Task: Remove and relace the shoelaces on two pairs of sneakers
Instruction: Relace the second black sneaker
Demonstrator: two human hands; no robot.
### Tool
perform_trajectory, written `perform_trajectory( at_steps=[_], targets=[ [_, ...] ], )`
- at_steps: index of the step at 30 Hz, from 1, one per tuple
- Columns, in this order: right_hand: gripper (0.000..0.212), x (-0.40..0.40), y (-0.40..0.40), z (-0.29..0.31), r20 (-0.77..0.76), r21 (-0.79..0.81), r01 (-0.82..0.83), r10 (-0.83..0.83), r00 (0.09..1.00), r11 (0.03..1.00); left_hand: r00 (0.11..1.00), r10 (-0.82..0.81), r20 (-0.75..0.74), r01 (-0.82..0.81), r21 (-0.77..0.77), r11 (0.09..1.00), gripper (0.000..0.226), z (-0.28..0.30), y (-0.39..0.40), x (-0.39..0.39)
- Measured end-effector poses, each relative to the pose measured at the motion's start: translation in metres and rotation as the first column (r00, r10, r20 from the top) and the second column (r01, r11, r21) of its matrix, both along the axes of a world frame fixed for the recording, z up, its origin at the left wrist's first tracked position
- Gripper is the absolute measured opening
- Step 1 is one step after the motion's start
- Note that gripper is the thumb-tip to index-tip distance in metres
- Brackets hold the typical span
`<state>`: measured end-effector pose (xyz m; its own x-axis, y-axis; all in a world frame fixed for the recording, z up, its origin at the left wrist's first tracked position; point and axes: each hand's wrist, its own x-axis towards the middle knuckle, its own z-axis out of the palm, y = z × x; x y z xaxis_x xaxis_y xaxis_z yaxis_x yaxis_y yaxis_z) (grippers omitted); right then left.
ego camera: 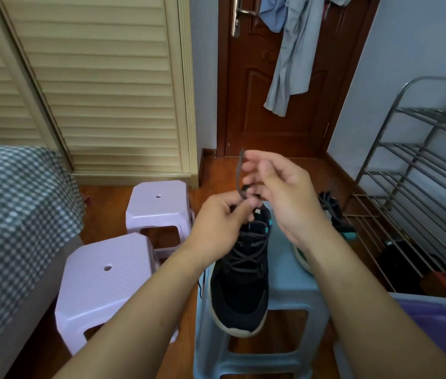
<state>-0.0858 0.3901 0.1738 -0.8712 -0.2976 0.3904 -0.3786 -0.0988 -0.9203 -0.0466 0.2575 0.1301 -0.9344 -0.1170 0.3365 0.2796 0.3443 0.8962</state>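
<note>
At the far left a bed [11,203] with a green-and-white checked cover runs along the edge, with louvred wardrobe doors [101,77] behind it. Beside the bed two lilac plastic stools stand on the wooden floor [106,209], the nearer stool [106,280] just in front of the farther stool [161,203].

The left hand [221,222] reaches in over the nearer stool; its fingers [253,203] are curled and pinch the grey shoelace [239,173] just above the top of the black sneaker [241,283]. The lace rises upright from that pinch, its free end standing near the right hand's raised fingertips. The sneaker lies on a pale blue stool [287,272], toe toward the camera and overhanging the stool's near edge, with lace still crossed through its eyelets.

The right hand [284,192] hovers above the sneaker's collar, its upper fingers loosely spread; its lower fingers curl near the lace by the left hand, but whether they grip it cannot be told.

Right of the blue stool a second sneaker [331,212] sits on the floor, partly hidden by the right wrist. Behind is a brown door [271,119] with clothes [290,56] hanging on it, and at the far right a metal shoe rack [421,165].
</note>
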Motion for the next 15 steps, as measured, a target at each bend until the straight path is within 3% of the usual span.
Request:
perform_trajectory(
  at_steps=[2, 5, 8, 11, 13, 15],
  targets=[
    [0.043, -0.017, 0.009, -0.023, 0.000, 0.227, 0.139, -0.143, 0.990, 0.964, 0.999, 0.021, 0.050, -0.030, 0.198, 0.980, 0.023, 0.003, -0.004, 0.000],
    [0.058, -0.028, 0.021, -0.061, 0.032, 0.596, 0.067, -0.107, 0.994, 0.800, 0.999, -0.015, 0.044, -0.001, 0.343, 0.939, 0.025, 0.015, -0.010, 0.003],
    [0.068, -0.032, 0.030, -0.072, 0.015, 0.633, 0.100, -0.142, 0.990, 0.767, 0.990, 0.015, -0.139, 0.063, 0.538, 0.841, 0.025, 0.042, -0.026, 0.009],
    [0.070, -0.031, 0.031, -0.069, -0.013, 0.662, 0.100, -0.122, 0.992, 0.743, 0.937, 0.193, -0.291, 0.083, 0.723, 0.686, 0.024, 0.064, -0.059, 0.018],
    [0.068, -0.029, 0.029, -0.072, -0.056, 0.674, 0.110, -0.098, 0.994, 0.731, 0.916, 0.302, -0.265, 0.013, 0.771, 0.636, 0.024, 0.056, -0.077, 0.018],
    [0.066, -0.027, 0.029, -0.075, -0.054, 0.662, 0.114, -0.104, 0.993, 0.741, 0.940, 0.311, -0.137, -0.072, 0.815, 0.575, 0.020, 0.037, -0.086, 0.013]
  ],
)
